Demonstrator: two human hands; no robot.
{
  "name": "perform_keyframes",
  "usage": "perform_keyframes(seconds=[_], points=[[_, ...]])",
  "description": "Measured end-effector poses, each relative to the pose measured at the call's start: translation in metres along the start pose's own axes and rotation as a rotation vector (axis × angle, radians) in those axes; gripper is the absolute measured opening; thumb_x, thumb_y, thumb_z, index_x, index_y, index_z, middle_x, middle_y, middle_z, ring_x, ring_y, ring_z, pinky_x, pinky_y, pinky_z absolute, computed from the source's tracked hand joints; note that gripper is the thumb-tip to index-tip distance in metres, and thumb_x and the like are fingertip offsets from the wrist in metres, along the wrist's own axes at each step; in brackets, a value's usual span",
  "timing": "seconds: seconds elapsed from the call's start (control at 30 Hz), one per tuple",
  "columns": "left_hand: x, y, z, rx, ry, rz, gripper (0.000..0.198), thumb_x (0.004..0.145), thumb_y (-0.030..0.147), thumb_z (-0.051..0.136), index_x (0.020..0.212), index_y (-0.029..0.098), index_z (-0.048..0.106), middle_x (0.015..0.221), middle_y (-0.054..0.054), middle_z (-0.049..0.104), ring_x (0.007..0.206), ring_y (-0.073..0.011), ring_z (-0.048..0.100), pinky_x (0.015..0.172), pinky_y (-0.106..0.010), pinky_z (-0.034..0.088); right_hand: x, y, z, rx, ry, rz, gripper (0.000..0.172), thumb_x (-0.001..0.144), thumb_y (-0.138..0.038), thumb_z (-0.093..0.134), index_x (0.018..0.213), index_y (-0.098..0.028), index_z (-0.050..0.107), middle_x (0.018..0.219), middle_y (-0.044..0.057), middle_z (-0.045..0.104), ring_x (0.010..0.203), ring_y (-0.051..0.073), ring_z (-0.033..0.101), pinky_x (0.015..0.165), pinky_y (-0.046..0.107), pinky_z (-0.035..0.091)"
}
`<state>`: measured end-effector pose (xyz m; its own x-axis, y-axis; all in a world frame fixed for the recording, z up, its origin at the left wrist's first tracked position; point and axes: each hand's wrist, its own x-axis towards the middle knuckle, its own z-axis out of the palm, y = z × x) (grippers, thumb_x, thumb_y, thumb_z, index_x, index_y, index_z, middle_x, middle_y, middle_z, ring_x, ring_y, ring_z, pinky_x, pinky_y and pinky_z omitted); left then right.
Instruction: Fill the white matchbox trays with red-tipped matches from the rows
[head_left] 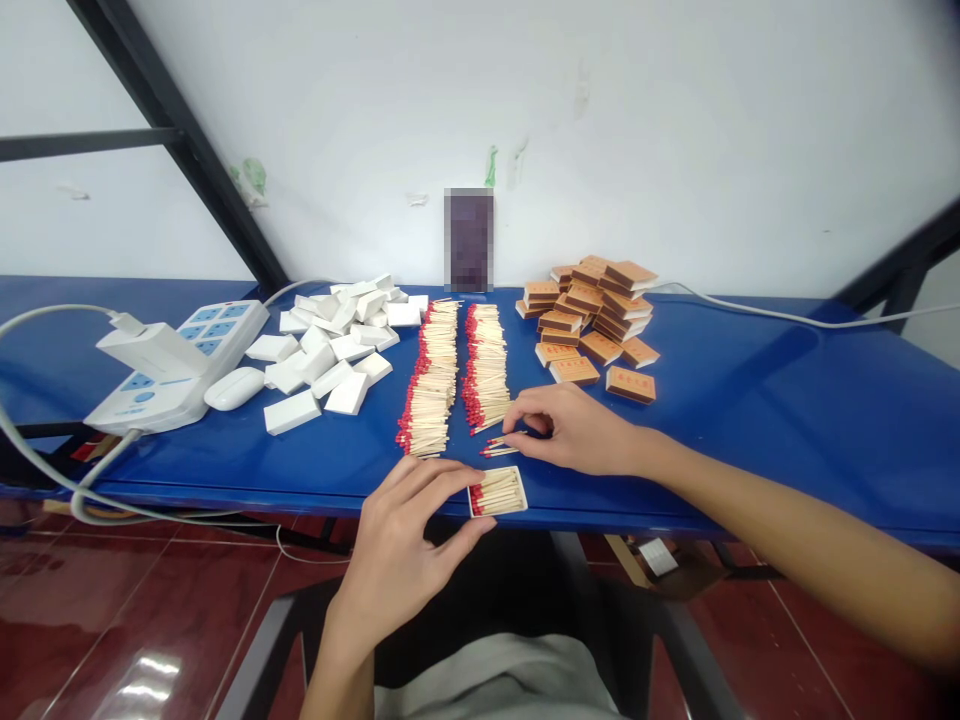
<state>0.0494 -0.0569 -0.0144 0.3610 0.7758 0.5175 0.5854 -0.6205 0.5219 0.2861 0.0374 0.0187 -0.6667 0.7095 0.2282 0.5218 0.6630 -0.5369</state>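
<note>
My left hand (409, 540) holds a small white matchbox tray (523, 490) at the table's front edge, thumb on the near side and fingers on the far side. Inside it lies a layer of red-tipped matches (499, 492), heads to the left. Just beyond the tray, my right hand (574, 428) pinches a few loose matches (496, 447) low over the table between thumb and forefinger. Two long rows of matches, a left row (435, 375) and a right row (486, 360), run away from me, red heads to the left.
White box pieces (330, 345) lie heaped at the left, beside a white mouse (235, 388) and a power strip (217, 335) with a plugged-in adapter and cables. Orange-brown matchbox covers (592, 310) are piled at the right. A dark pixelated rectangle (469, 240) stands against the wall.
</note>
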Motion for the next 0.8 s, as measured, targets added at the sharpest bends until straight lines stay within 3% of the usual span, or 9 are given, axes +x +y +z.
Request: perform_keyframes(seconds=[0.27,0.7,0.8], points=[[-0.0003,0.0002,-0.0006,-0.008,0.0,-0.003,0.024,0.091,0.026,0.074,0.113,0.023,0.067,0.108,-0.003,0.074,0.097,-0.0201,0.066,0.09,-0.035,0.048,-0.0026,0.0057,-0.0078,-0.128,-0.067,0.022,0.022,0.073,-0.004,0.057,0.089,-0.017,0.066,0.06,-0.007,0.046,0.056,0.009,0.043,0.057,0.023,0.028],[-0.0005,0.0001,-0.0001,0.006,-0.006,-0.006,0.023,0.091,0.027,0.074,0.113,0.024,0.066,0.109,-0.002,0.074,0.097,-0.0195,0.066,0.091,-0.035,0.048,-0.0041,0.0069,-0.0039,-0.066,-0.034,-0.043,0.015,0.081,-0.009,0.059,0.091,-0.018,0.067,0.06,-0.008,0.044,0.055,0.008,0.041,0.056,0.023,0.029],[-0.0007,0.0003,-0.0006,0.009,-0.005,-0.006,0.023,0.091,0.028,0.074,0.112,0.024,0.067,0.109,-0.002,0.074,0.097,-0.0196,0.066,0.091,-0.036,0.049,-0.0049,0.0028,-0.0034,-0.017,-0.049,-0.136,0.011,0.084,-0.011,0.06,0.089,-0.017,0.069,0.068,-0.004,0.055,0.058,0.008,0.046,0.058,0.022,0.034]])
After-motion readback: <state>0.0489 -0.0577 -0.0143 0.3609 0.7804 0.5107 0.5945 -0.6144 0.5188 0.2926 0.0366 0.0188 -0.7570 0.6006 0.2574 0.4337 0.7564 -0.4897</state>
